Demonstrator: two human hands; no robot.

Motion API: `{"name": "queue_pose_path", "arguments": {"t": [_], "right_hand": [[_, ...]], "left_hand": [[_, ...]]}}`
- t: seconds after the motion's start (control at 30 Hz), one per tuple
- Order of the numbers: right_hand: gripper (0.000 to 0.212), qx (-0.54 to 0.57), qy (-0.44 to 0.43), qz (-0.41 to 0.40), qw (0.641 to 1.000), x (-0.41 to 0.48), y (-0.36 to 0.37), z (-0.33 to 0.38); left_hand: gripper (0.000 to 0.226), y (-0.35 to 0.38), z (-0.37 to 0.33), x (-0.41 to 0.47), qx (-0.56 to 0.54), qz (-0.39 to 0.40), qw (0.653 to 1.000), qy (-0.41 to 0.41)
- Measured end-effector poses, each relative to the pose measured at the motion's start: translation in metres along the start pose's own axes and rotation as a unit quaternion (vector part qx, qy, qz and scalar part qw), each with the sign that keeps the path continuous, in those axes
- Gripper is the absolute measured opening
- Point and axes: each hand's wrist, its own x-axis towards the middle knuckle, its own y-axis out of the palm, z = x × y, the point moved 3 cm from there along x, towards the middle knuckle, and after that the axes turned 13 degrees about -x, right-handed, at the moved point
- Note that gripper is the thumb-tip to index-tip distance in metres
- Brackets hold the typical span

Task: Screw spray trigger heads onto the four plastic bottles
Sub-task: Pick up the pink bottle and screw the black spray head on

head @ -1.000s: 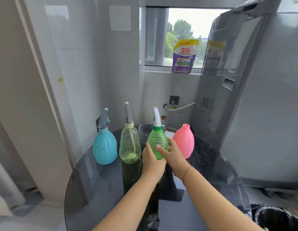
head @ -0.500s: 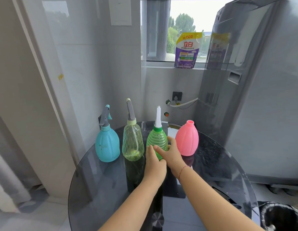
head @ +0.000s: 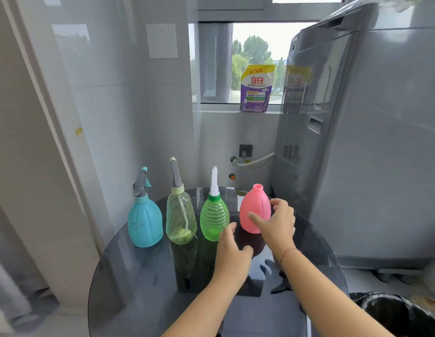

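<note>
Nearest the camera, two bare forearms reached forward over the round dark glass counter (head: 138, 288). The left hand (head: 232, 254) hovered with fingers loosely curled and holding nothing, its fingertips just short of the base of the green bottle (head: 214, 218). The right hand (head: 276, 223), a thin red string at its wrist, was spread wide around the right side of the pink bottle (head: 254, 210), thumb across the front and fingers toward the back; whether it actually pressed the plastic could not be told.

Four bottles stood upright in a row at the far part of the counter. From left: a blue bottle (head: 144, 224) with a grey trigger head, a clear yellowish bottle (head: 181, 220) with a grey head, the green bottle with a white head, and the pink bottle with its neck open and no head.

Beyond them, a purple and yellow detergent pouch (head: 256, 90) stood on the window sill, and a grey washing machine (head: 357, 142) rose at the right.
</note>
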Motion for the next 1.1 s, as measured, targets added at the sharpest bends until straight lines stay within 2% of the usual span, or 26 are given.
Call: {"name": "queue_pose_path", "arguments": {"t": [0.1, 0.23, 0.33, 0.63, 0.73, 0.87, 0.93, 1.0, 1.1], "right_hand": [[0.101, -0.010, 0.005, 0.050, 0.999, 0.020, 0.010, -0.014], [0.113, 0.097, 0.007, 0.112, 0.989, 0.048, 0.037, -0.029], [0.111, 0.119, -0.001, 0.120, 0.986, 0.054, 0.051, -0.035], [0.075, 0.118, -0.044, 0.088, 0.988, 0.030, 0.034, -0.043], [0.075, 0.095, -0.046, 0.122, 0.987, 0.011, 0.025, -0.046], [0.102, 0.077, -0.067, 0.181, 0.978, -0.009, 0.017, -0.042], [0.109, 0.080, -0.081, 0.226, 0.967, -0.012, 0.014, -0.038], [0.107, 0.084, -0.092, 0.266, 0.956, -0.014, 0.012, -0.032], [0.089, 0.088, -0.104, 0.299, 0.945, -0.019, 0.011, -0.025]], "left_hand": [[0.064, 0.012, 0.005, 0.005, 0.003, 0.021, 1.000, -0.006], [0.065, 0.017, 0.018, 0.017, 0.019, 0.026, 0.999, -0.014], [0.066, 0.013, 0.026, 0.025, 0.021, 0.024, 0.999, -0.018], [0.073, 0.013, 0.039, 0.018, 0.020, 0.035, 0.999, -0.009], [0.084, 0.014, 0.038, 0.007, 0.023, 0.025, 0.999, -0.009], [0.095, 0.010, 0.041, -0.002, 0.050, 0.015, 0.999, -0.013], [0.100, 0.006, 0.044, -0.002, 0.055, 0.009, 0.998, -0.014], [0.105, 0.002, 0.045, 0.000, 0.048, 0.010, 0.999, -0.015], [0.114, -0.002, 0.044, 0.006, 0.024, 0.013, 1.000, -0.015]]}}
